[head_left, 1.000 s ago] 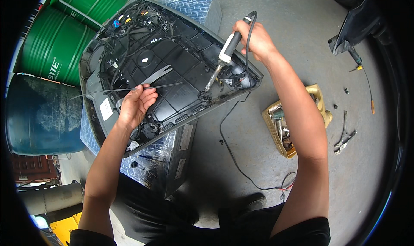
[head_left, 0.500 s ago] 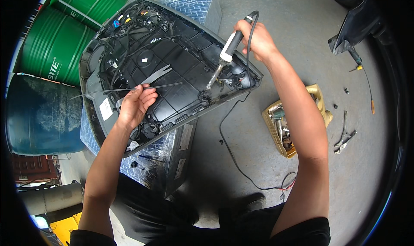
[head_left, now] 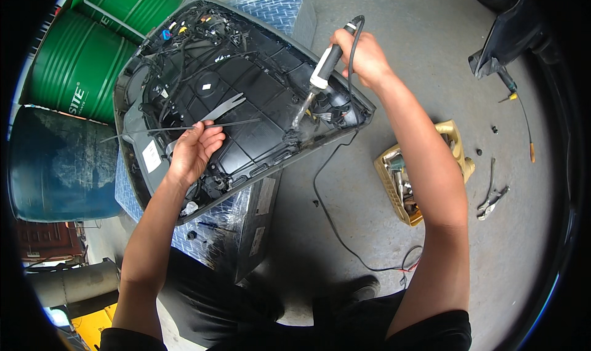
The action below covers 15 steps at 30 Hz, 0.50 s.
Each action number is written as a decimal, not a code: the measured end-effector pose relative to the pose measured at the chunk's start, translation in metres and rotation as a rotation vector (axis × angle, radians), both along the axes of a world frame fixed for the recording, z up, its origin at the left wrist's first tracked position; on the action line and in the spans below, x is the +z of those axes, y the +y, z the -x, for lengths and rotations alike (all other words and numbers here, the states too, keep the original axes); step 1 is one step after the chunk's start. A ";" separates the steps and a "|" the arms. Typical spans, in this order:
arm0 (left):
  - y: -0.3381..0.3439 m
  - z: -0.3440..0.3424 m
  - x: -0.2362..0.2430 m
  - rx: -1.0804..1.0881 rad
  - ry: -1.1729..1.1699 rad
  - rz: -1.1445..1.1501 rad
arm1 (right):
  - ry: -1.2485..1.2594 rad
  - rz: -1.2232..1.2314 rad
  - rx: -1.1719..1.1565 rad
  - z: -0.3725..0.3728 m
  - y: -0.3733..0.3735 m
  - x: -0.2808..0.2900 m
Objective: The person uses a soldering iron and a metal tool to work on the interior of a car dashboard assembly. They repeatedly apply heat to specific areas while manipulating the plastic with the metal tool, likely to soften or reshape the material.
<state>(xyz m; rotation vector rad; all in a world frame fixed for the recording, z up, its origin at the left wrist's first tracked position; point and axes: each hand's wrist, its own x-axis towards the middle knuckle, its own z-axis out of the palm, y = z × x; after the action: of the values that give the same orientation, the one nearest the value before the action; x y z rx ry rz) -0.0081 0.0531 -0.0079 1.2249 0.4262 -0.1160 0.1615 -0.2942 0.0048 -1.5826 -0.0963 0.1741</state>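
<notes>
Here my right hand (head_left: 363, 55) is closed around the soldering iron (head_left: 324, 68), whose metal tip points down to the right edge of the black panel (head_left: 246, 98). My left hand (head_left: 192, 151) pinches a thin black rod (head_left: 178, 128) across the panel's near-left part.

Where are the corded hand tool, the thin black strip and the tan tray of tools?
corded hand tool (head_left: 324, 68), head view, on its white grip section.
thin black strip (head_left: 231, 124), head view, mid-length right of the left hand.
tan tray (head_left: 383, 177), head view, on its left rim.
</notes>
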 end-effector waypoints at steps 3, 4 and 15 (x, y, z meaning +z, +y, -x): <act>0.000 0.000 0.000 0.000 0.001 0.003 | 0.001 0.008 0.008 0.001 0.002 0.001; 0.000 0.001 0.000 0.001 0.001 0.005 | 0.002 0.008 0.011 0.001 0.002 0.001; 0.000 0.000 0.000 -0.003 0.000 -0.001 | 0.005 0.035 -0.008 -0.008 -0.002 -0.010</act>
<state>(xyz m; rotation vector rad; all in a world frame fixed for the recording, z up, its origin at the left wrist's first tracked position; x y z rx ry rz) -0.0086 0.0535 -0.0079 1.2262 0.4246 -0.1190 0.1700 -0.2965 -0.0048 -1.6171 -0.0837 0.1739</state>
